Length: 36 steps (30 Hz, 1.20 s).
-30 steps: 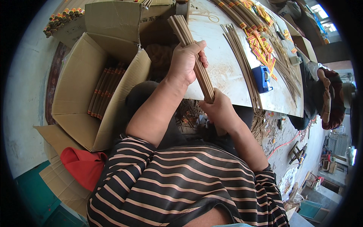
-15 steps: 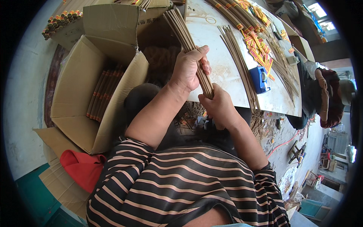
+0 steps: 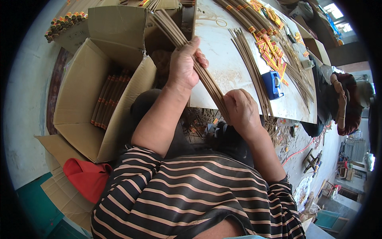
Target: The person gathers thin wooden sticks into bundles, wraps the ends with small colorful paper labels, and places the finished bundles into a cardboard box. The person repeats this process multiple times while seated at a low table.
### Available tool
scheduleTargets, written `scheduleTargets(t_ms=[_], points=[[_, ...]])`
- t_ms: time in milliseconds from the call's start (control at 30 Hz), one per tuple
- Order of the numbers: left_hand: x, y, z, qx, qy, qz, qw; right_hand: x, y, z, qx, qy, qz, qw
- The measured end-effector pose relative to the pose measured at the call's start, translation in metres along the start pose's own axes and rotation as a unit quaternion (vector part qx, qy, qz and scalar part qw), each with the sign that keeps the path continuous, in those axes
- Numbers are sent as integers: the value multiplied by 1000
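Between both hands, stick bundle (image 3: 199, 63)

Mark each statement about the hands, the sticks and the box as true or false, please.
1. Both hands grip one bundle of brown sticks. True: left hand, right hand.
2. The cardboard box is on the person's right. False: it is on the left.
3. The box holds wrapped stick bundles. True.
4. The blue tape dispenser lies inside the box. False: it sits on the table.
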<state>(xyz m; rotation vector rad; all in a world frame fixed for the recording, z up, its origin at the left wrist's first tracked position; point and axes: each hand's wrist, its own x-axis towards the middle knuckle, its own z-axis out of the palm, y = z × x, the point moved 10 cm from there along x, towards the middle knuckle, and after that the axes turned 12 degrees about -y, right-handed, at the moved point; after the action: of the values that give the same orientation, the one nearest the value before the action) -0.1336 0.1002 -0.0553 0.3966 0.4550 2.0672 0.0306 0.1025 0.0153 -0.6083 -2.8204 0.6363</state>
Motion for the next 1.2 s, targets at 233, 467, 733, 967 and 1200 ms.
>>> scheduleTargets(t_ms=[233, 467, 733, 967, 1200], points=[[-1, 2, 6, -3, -1, -12, 1000, -1, 3, -2, 75, -37, 23, 996], [3, 12, -5, -11, 17, 12, 1000, -5, -6, -11, 3, -42, -21, 999], [1, 75, -39, -47, 109, 128, 985, -80, 57, -37, -53, -65, 20, 996], [8, 48, -4, -28, -11, 54, 998, -85, 119, -47, -90, -9, 171, 981], [1, 4, 31, -46, -136, -35, 989, -15, 63, -29, 44, 29, 86, 995]])
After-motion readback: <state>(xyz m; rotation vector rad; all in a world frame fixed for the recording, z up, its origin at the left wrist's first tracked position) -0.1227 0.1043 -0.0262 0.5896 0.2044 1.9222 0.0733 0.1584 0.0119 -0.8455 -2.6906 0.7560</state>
